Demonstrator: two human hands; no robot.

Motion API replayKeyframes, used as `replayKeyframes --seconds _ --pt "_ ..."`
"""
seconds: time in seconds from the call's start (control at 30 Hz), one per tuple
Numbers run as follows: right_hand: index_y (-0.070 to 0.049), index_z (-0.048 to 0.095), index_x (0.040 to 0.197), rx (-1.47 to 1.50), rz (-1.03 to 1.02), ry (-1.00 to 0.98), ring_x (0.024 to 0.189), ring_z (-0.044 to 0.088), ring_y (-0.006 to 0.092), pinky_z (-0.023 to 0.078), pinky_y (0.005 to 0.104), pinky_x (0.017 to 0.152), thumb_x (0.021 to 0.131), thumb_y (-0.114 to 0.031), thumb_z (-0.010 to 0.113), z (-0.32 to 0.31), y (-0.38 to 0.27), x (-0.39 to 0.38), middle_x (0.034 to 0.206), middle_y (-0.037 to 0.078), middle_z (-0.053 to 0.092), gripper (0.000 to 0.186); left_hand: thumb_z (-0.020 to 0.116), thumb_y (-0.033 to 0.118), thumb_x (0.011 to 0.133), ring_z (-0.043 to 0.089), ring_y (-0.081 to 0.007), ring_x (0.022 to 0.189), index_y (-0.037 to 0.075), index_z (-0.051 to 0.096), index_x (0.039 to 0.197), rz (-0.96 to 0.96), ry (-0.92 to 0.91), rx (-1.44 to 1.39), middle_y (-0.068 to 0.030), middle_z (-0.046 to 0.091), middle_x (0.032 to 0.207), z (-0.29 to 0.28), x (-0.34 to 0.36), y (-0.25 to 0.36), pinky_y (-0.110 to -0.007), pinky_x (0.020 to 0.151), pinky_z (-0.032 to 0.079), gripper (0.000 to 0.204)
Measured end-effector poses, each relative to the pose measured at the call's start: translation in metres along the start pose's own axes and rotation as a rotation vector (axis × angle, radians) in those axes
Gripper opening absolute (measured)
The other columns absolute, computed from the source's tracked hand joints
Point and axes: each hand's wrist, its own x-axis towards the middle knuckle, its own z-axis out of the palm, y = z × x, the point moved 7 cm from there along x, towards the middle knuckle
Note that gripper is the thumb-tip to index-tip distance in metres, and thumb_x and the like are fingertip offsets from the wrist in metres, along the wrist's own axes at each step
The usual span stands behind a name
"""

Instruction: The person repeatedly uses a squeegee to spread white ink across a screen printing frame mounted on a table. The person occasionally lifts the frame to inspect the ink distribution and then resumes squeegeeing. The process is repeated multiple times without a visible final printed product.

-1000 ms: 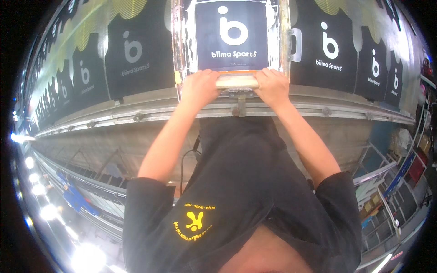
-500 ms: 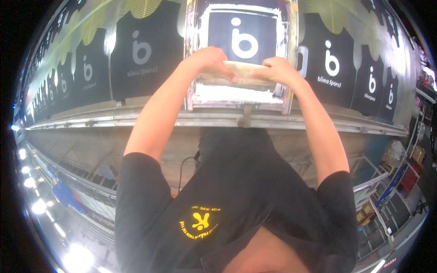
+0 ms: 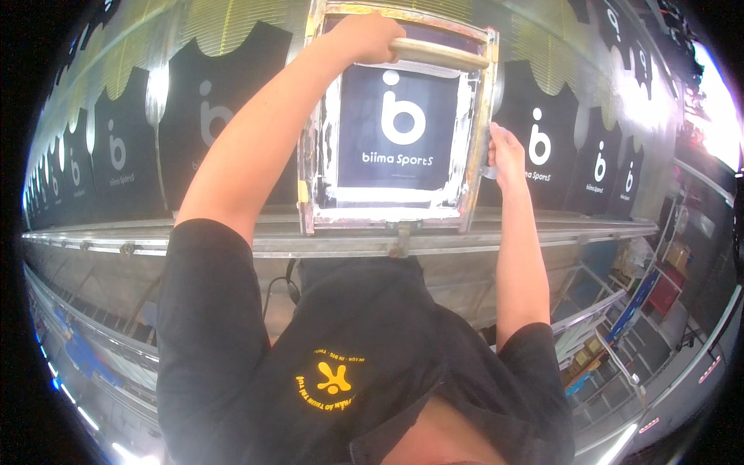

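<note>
A screen-printing frame (image 3: 480,108) stands in front of me, with white ink smeared round a dark mesh window that carries a white logo. Across the frame's far end lies a wooden squeegee (image 3: 446,54). My left hand (image 3: 367,39) is closed round the left part of its handle. At the frame's right side my right hand (image 3: 505,153) is closed, with its fingers curled on a pale handle (image 3: 490,172) that is mostly covered by them. White ink (image 3: 387,198) lies thick along the near edge of the mesh.
Black garment pieces with white logos lie in rows to the left (image 3: 225,85) and right (image 3: 539,116) of the frame. A metal rail (image 3: 271,246) runs along the table's near edge, with a small clamp (image 3: 404,229) at the frame's near end. Boxes and racks (image 3: 666,287) stand at the right.
The squeegee has gone from the near part of the frame to its far end in my left hand. My right hand has let go of it and moved to the frame's right side.
</note>
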Motion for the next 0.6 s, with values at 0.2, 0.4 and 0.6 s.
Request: replayKeyframes --seconds 0.2,0.4,0.6 --pt "0.002 0.070 0.105 0.109 -0.085 -0.001 0.051 0.043 0.0041 0.032 0.0248 0.043 0.104 -0.038 0.075 -0.007 -0.042 -0.026 0.072 -0.003 0.052 0.040 0.080 0.018 0.086 0.069 -0.0343 0.119 0.020 0.071 0.133 0.035 0.152 -0.172 -0.0086 0.074 0.125 0.035 -0.053 0.013 -0.047 0.100 0.056 0.048" --pt "-0.002 0.066 0.103 0.203 -0.167 -0.056 0.052 0.036 0.0059 0.028 0.0274 0.047 0.101 -0.035 0.079 -0.012 -0.052 -0.039 0.074 -0.002 0.049 0.036 0.084 0.008 0.084 0.064 -0.0325 0.129 0.018 0.072 0.134 0.080 0.220 -0.151 -0.0067 0.072 0.137 0.136 -0.215 0.101 -0.046 0.112 0.053 0.052" --pt "0.006 0.073 0.119 0.245 -0.461 0.092 0.078 0.063 0.0100 0.050 0.0273 0.070 0.102 -0.030 0.078 -0.011 -0.077 -0.061 0.099 0.007 0.074 0.039 0.078 0.007 0.080 0.062 -0.0326 0.130 0.013 0.069 0.136 0.158 0.407 -0.186 -0.0089 0.068 0.143 0.154 -0.307 0.145 -0.045 0.113 0.048 0.057"
